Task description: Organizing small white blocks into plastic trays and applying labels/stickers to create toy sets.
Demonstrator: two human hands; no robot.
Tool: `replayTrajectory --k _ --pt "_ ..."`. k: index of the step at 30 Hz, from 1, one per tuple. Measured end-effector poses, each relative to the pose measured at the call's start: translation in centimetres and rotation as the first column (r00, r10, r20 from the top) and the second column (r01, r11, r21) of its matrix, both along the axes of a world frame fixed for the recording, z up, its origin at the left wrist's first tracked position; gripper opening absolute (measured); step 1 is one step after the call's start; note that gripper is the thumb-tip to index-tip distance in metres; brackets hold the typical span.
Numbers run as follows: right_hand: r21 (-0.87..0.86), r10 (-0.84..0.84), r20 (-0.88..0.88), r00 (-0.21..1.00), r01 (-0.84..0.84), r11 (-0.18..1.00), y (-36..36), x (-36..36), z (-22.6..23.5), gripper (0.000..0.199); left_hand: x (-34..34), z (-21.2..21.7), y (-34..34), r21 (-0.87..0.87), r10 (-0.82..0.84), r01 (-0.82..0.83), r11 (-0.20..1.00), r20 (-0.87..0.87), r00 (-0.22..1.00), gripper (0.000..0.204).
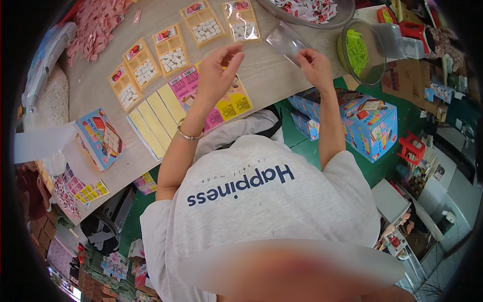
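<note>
Well, right fingers [306, 57] pinch a clear, glossy sleeve [286, 41]; left fingers [227, 51] loosely parted.

Head view: wide fisheye, from above, facing down
Shirt [261, 216]: nearest, lower middle
Counter [95, 83]: farther, upper left

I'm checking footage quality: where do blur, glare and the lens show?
Head view: heavy blur covers the bottom centre; pale glare streaks the clear flat plastic bag in the person's right fingers; curved black fisheye borders fill the corners.
</note>
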State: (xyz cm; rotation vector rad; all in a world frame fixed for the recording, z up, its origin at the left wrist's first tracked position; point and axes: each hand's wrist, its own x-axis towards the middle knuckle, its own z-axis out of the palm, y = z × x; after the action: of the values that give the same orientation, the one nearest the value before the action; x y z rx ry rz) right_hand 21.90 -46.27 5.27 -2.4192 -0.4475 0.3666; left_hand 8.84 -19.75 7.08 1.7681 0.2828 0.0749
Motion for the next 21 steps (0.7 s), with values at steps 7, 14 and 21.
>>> replayTrajectory --k 7,14,21 --pt "0.383 0.071 0.002 0.998 -0.066 0.921 4.6 -4.7 7.7 0.013 0.8 -0.5 -5.4 -0.622 0.148 -0.091 0.778 0.041 0.988 0.07" --pt "0.524 0.341 0.136 0.93 -0.359 0.773 13.0 -9.3 7.4 0.005 -2.7 1.2 -0.7 -0.476 0.31 -0.167 0.863 0.239 0.92 0.111" --pt "0.664 0.341 -0.195 0.92 -0.132 0.736 19.8 -9.0 6.3 0.018 -7.7 1.4 7.2 -0.688 0.588 -0.401 0.605 0.047 0.807 0.091"
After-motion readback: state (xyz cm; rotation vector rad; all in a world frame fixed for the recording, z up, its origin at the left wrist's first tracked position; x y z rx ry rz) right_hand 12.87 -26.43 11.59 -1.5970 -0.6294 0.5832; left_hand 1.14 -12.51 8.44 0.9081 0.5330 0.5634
